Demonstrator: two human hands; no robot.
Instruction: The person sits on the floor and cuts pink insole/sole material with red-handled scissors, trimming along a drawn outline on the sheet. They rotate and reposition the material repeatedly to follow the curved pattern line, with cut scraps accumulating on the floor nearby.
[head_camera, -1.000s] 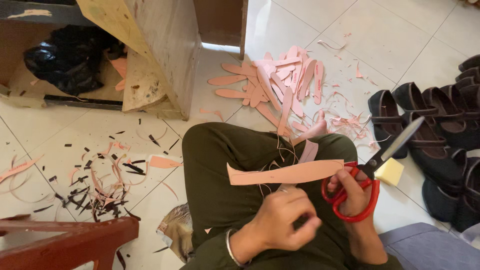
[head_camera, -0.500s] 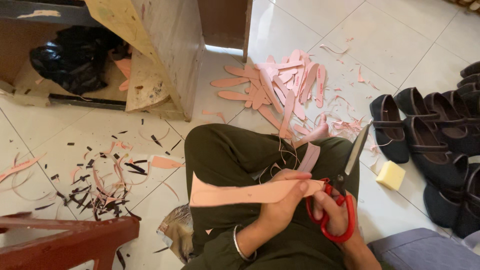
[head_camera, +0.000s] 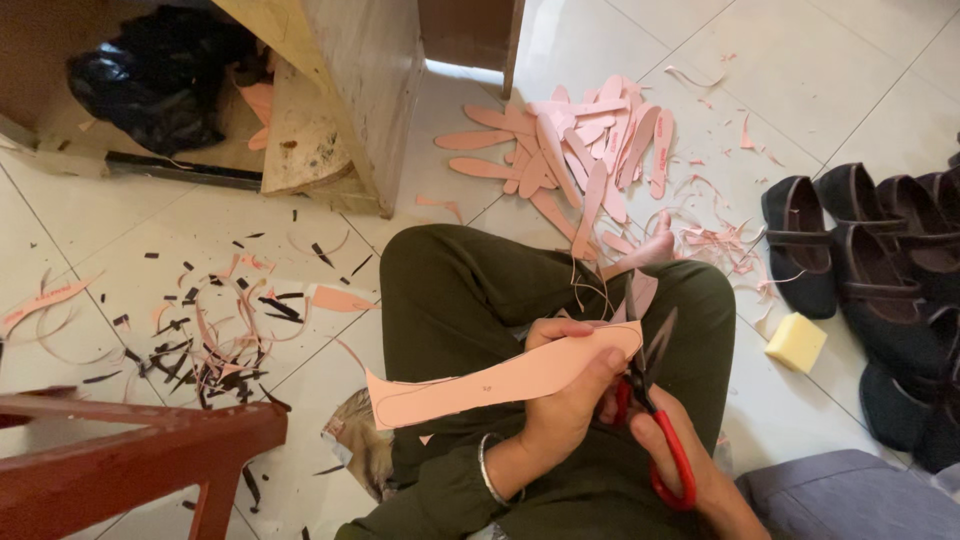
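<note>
Person sits cross-legged on the tiled floor (head_camera: 880, 60), cutting a pink insole-shaped sheet (head_camera: 500, 380) with red-handled scissors (head_camera: 655, 420). The sheet lies across the lap, wide end to the picture's left, narrow end up at the blades.

Left hand (head_camera: 565, 400): grip clamped on the sheet near its narrow end, fingers curled over the top edge, thumb underneath, silver bangle (head_camera: 487, 470) on the wrist. Right hand (head_camera: 690, 450): grip closed through the scissor loops; blades stand slightly apart, right at the sheet's narrow tip.

To do this cut well (judging from the traced line visible on the sheet): keep the blades just on the drawn outline, feed the sheet into the scissors by turning it with the left hand rather than swinging the scissors, and take short bites around the tip curve so the edge stays smooth. The left fingers sit close to the blades, so shifting the hold back along the sheet looks wise. The long free end sags; supporting it on the knee would stop the cut wandering.

Around: pile of cut pink insoles (head_camera: 580, 150) ahead on the floor, pink offcut curls beside it, black and pink scraps (head_camera: 230, 330) to the left, black shoes (head_camera: 860, 250) in a row at right, yellow sponge (head_camera: 796, 342) near them, red wooden frame (head_camera: 140, 450) lower left.
</note>
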